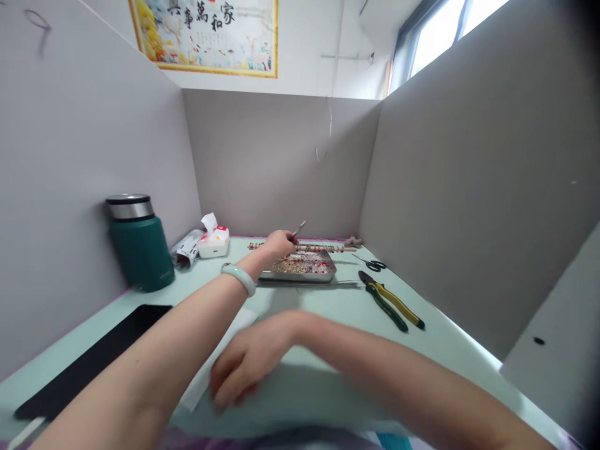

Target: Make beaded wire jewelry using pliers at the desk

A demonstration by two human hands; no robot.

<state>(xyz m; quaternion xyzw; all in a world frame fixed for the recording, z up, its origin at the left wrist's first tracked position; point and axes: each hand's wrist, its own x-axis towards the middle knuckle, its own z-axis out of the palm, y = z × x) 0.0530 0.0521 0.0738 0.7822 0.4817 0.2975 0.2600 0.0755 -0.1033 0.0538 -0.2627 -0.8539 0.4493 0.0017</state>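
My left hand [281,240] reaches across the metal tray [313,279], closed round a small tool [299,230] with a dark grip and a silvery tip; its exact kind is not clear. Loose red, gold and pale beads [304,265] fill the tray. Behind my hand, a stick wrapped with beaded strands [328,249] lies over the tray's far side. My right hand [260,353], slightly blurred, hovers low near the front with fingers curled downward; whatever they may hold is hidden. Beside it lies a white paper strip [195,389], partly behind my arms.
Green-and-yellow pliers [391,303] and black-handled scissors [374,265] lie at right. Thin rods [328,285] lie before the tray. A green flask [141,250], tissue box [214,244] and black tablet-like slab [94,359] stand or lie left. Grey partitions [281,162] enclose the table.
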